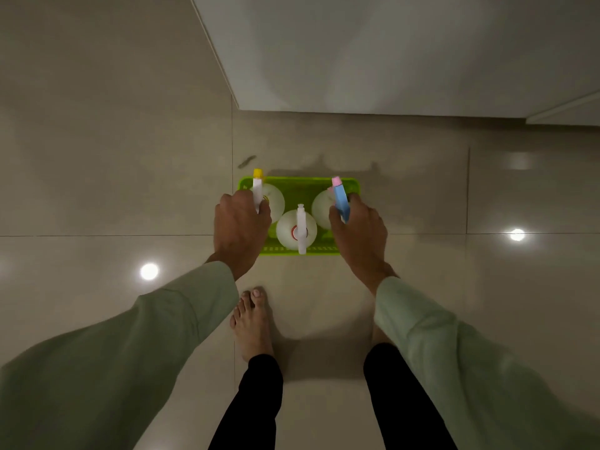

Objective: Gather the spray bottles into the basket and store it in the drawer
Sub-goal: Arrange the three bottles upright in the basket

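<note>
Bottles number three, all spray bottles with round white bodies, and all three stand upright inside one green basket (302, 185) on the tiled floor (97, 157). The left one has a yellow nozzle (258, 173), the middle one a white trigger head (301, 227), the right one a blue head with a pink tip (339, 196). Two hands reach down from pale green sleeves. The left hand (240, 225) is closed around the neck of the yellow-nozzle bottle. The right hand (358, 232) is closed around the blue head. A white cabinet (389, 53) stands behind the basket.
</note>
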The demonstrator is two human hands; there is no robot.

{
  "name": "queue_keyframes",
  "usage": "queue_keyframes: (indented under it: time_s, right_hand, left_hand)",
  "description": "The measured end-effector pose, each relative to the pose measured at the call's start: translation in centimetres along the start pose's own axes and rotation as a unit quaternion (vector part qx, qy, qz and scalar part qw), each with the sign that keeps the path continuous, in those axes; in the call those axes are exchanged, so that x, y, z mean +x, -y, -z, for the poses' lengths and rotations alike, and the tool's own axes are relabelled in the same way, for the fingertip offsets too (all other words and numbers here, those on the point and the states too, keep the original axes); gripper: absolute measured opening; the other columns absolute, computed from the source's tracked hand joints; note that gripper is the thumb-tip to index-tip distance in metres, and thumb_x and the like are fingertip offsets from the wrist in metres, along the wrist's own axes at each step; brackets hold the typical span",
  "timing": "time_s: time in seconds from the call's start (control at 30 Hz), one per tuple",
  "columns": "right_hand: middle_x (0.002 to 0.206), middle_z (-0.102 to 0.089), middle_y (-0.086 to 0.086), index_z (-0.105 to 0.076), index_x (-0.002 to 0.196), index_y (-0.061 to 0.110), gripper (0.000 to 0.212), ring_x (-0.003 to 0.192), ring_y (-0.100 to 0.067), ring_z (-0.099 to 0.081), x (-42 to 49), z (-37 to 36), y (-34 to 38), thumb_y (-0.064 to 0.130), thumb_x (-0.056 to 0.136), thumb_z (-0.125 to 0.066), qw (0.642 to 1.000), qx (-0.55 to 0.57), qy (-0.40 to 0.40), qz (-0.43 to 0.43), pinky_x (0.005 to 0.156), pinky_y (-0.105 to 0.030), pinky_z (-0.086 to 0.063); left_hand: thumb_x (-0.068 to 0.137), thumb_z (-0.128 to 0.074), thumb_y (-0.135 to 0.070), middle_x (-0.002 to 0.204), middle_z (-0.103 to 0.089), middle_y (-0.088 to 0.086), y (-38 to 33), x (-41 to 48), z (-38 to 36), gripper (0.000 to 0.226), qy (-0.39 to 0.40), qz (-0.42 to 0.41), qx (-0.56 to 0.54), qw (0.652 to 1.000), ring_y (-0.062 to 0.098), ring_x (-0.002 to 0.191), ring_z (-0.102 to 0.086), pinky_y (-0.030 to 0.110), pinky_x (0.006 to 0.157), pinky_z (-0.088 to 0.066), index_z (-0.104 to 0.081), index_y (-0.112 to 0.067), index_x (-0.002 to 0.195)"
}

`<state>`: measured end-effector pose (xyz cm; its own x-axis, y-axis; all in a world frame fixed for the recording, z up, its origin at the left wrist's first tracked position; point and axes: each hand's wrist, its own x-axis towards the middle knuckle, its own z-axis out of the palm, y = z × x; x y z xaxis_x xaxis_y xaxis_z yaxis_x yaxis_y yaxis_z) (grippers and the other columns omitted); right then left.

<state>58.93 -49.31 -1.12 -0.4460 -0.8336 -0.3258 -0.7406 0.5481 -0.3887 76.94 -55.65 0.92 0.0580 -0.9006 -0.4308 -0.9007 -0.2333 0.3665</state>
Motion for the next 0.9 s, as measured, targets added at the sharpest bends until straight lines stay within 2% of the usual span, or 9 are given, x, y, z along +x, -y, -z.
queue_keyframes:
  time_s: [0.07,0.13,0.23,0.5,0.6,0.67,0.77,0.9]
  right_hand:
    - [0.079,-0.065,-0.017,-0.061,0.097,0.006,0.024,0.079,-0.04,-0.062,0.5,-0.4,0.4,0.029,0.098,-0.056,0.999,-0.012,-0.034,0.011,0.066,-0.038,-0.04]
    - [0.078,-0.066,-0.019,-0.063,0.098,0.005,0.027,0.076,-0.04,-0.062,0.8,-0.7,1.0,0.031,0.099,-0.055,0.998,-0.026,-0.051,0.022,0.068,-0.043,-0.045]
    - [0.074,-0.065,-0.019,-0.065,0.098,0.003,0.028,0.071,-0.039,-0.061,0.8,-1.1,1.3,0.03,0.098,-0.058,0.996,-0.024,-0.075,0.035,0.065,-0.041,-0.043]
    - [0.07,-0.063,-0.015,-0.064,0.094,0.004,0.028,0.069,-0.036,-0.059,0.5,-1.2,1.0,0.03,0.099,-0.056,0.997,-0.038,-0.057,0.035,0.066,-0.041,-0.043]
    - [0.063,-0.05,-0.008,-0.063,0.089,0.004,0.028,0.066,-0.034,-0.057,0.5,-0.9,0.7,0.03,0.098,-0.058,0.997,-0.042,-0.061,0.033,0.064,-0.038,-0.038]
    - [0.064,-0.044,-0.003,-0.062,0.088,0.005,0.028,0.065,-0.033,-0.056,0.5,-0.8,0.5,0.031,0.099,-0.058,0.997,-0.047,-0.056,0.033,0.064,-0.036,-0.035]
    - [0.069,-0.05,-0.004,-0.063,0.098,0.008,0.03,0.07,-0.033,-0.059,0.5,-0.7,0.3,0.037,0.097,-0.059,0.998,-0.042,-0.037,0.026,0.066,-0.035,-0.036]
    - [0.09,-0.07,-0.007,-0.058,0.126,0.015,0.052,0.084,-0.03,-0.063,0.2,-0.1,0.0,0.054,0.091,-0.061,0.999,-0.04,-0.006,0.007,0.077,-0.038,-0.046]
  left_hand:
    - [0.096,-0.052,-0.034,0.09,-0.066,0.021,0.3,-0.1,0.0,0.035,-0.001,0.001,-0.002,1.0,0.034,0.083,-0.05,0.036,0.068,-0.031,-0.064,-0.001,0.093]
    - [0.095,-0.053,-0.034,0.089,-0.067,0.021,0.4,0.0,0.0,0.036,-0.006,-0.003,-0.007,1.0,0.035,0.084,-0.05,0.036,0.068,-0.031,-0.064,0.0,0.091]
    - [0.096,-0.053,-0.035,0.089,-0.066,0.021,0.4,0.1,-0.2,0.036,-0.013,0.0,-0.013,1.0,0.032,0.081,-0.047,0.034,0.068,-0.029,-0.063,-0.001,0.091]
    - [0.096,-0.053,-0.034,0.088,-0.067,0.021,0.1,0.2,-0.2,0.037,-0.018,-0.016,0.002,1.0,0.034,0.081,-0.049,0.036,0.068,-0.031,-0.064,0.0,0.089]
    - [0.097,-0.052,-0.035,0.088,-0.068,0.02,0.1,0.2,-0.2,0.037,-0.02,-0.016,0.007,1.0,0.029,0.076,-0.042,0.035,0.068,-0.029,-0.064,0.0,0.09]
    - [0.097,-0.051,-0.036,0.089,-0.068,0.021,0.1,0.1,-0.3,0.038,-0.016,-0.016,0.012,1.0,0.031,0.077,-0.044,0.036,0.068,-0.03,-0.064,-0.001,0.091]
    - [0.096,-0.052,-0.038,0.087,-0.067,0.021,0.0,0.0,-0.3,0.039,-0.019,-0.012,0.004,1.0,0.031,0.076,-0.044,0.035,0.067,-0.03,-0.064,-0.001,0.089]
    - [0.094,-0.054,-0.041,0.088,-0.067,0.02,0.0,-0.3,-0.2,0.039,-0.023,-0.01,-0.008,1.0,0.026,0.076,-0.039,0.033,0.069,-0.028,-0.065,-0.003,0.094]
